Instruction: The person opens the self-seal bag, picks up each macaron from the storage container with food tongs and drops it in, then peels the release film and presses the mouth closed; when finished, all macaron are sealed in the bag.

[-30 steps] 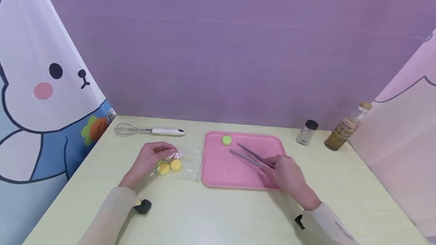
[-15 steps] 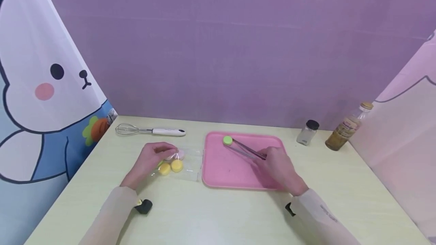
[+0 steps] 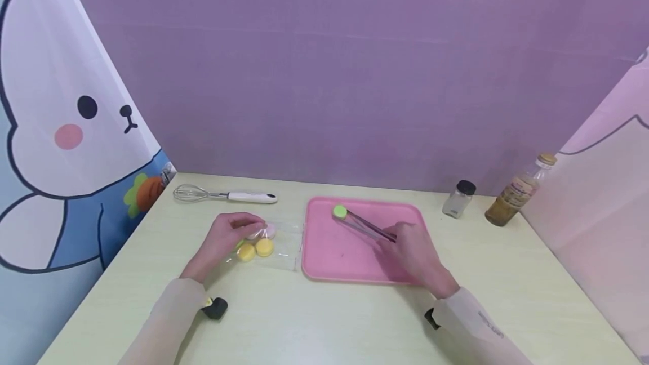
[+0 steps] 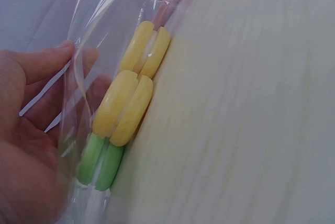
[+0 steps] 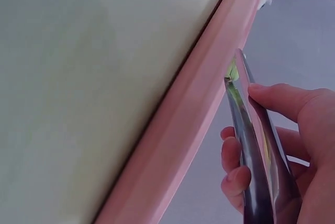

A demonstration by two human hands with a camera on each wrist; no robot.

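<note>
Hands (image 3: 222,241) (image 3: 418,253) grip bag (image 3: 286,248) and tongs (image 5: 255,182); bottle label (image 3: 522,186) is illegible.

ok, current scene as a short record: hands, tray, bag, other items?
Left hand: pinches clear plastic bag
Bag contents: yellow, green and pale pink round macarons
Right hand: holds silver metal tongs
Tongs tips: either side of round light-green macaron
Macaron lifted: cannot tell
Under tongs: pink rectangular tray
Back left: white-handled wire whisk
Back right: black-lidded clear jar, tan-topped bottle of brown liquid
</note>
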